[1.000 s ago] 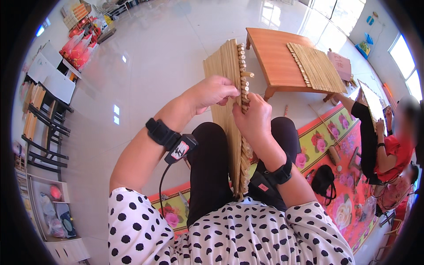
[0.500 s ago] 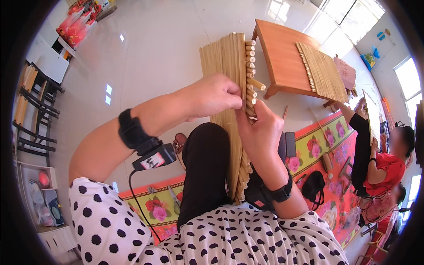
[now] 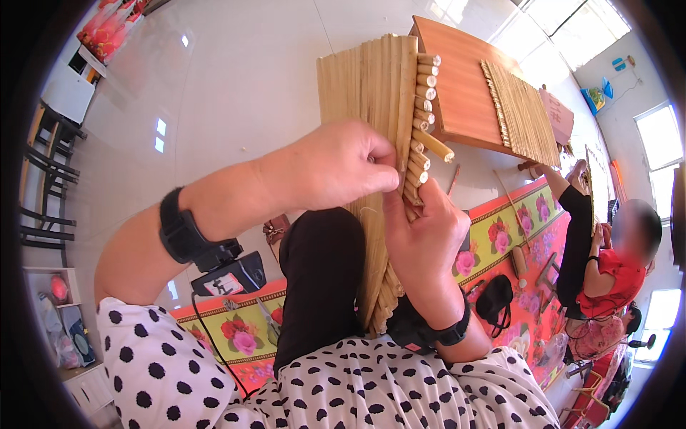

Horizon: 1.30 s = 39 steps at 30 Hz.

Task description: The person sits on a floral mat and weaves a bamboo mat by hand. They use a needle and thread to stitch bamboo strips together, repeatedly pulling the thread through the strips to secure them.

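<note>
Still, both hands [image 3: 349,161] pinching the straw-coloured mat [image 3: 371,86], its longest protruding stalk [image 3: 437,147] slanting more than a second ago

Glossy pale floor [image 3: 236,71], low wooden table [image 3: 457,79], floral mat [image 3: 243,337], bright window [image 3: 659,137]

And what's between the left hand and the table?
In the head view, the held mat, stubby ends outward, comes between the left hand and table.
</note>
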Tool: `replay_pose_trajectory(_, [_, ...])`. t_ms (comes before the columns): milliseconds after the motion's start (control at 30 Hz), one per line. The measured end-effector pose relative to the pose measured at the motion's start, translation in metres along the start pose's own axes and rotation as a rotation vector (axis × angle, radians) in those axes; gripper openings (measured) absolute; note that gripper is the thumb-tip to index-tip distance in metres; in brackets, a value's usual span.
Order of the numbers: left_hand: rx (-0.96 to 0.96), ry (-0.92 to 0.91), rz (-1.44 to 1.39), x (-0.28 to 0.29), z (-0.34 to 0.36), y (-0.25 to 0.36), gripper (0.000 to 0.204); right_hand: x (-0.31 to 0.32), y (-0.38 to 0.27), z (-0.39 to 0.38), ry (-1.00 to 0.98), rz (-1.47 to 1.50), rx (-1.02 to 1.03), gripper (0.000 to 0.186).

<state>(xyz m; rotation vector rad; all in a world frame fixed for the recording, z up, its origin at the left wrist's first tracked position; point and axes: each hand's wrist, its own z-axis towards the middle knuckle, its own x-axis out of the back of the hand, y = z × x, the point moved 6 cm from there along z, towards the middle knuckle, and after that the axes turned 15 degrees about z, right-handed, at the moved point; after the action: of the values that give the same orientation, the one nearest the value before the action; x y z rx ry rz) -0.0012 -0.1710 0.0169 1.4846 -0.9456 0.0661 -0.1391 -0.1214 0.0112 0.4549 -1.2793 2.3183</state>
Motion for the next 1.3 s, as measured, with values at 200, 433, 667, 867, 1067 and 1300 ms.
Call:
replay_pose_trajectory(200, [0.021, -0.068, 0.008, 0.008, -0.002, 0.007, 0.016, -0.001, 0.005, 0.002, 0.041, 0.142, 0.001, 0.018])
replay_pose_trajectory(433, [-0.008, 0.041, -0.129, 0.004, 0.011, -0.01, 0.016, 0.005, 0.014, 0.005, 0.066, 0.127, -0.051, 0.038])
replay_pose_trajectory(667, [-0.001, 0.259, -0.528, 0.009, -0.044, -0.011, 0.033, 0.008, 0.025, 0.004, 0.092, 0.095, -0.06, 0.048])
replay_pose_trajectory(867, [0.139, 0.3, -0.533, -0.014, -0.103, -0.033, 0.032, 0.008, 0.025, 0.004, 0.106, 0.093, -0.038, 0.049])
replay_pose_trajectory(1067, [-0.069, 0.602, 0.345, -0.024, -0.089, -0.061, 0.021, 0.003, 0.027, 0.003, 0.114, 0.17, -0.029, 0.048])
replay_pose_trajectory(1300, [0.056, 0.496, 0.398, -0.062, -0.02, -0.09, 0.017, 0.005, 0.026, 0.003, 0.098, 0.142, -0.063, 0.05])
